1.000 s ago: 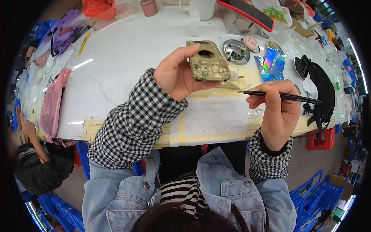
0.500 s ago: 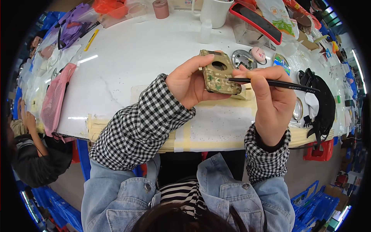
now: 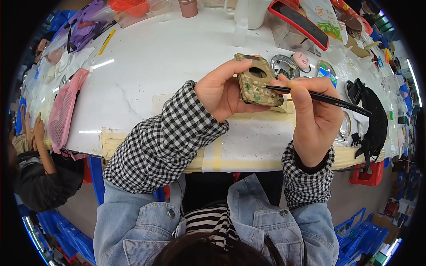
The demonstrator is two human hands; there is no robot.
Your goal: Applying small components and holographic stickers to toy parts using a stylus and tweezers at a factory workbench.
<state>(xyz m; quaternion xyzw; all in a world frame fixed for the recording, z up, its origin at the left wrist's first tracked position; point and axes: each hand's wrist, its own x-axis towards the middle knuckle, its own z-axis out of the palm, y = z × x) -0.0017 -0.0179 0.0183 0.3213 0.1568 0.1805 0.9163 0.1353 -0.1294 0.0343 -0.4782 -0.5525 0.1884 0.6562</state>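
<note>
My left hand is closed around a small camouflage-patterned case, tilted above the table, its thumb along the upper left edge. A dark round opening sits in the case's upper part. Pinched in my right hand is a slim black pointed tool; whether it has one prong or two I cannot make out. Its tip meets or nearly meets the patterned face below the opening. Just beyond my right fingers, a round clear dish holds small dark green bits.
White paper sprinkled with tiny specks is taped along the near table edge. A pink round item, a red-cased phone and a white jug stand beyond. A black bag lies right, a pink mesh pouch left, near another person's arms.
The case and both my hands sit slightly further right in the view, as does the whole table scene. The tool's tip stays at the face of the case. Both grips look the same.
</note>
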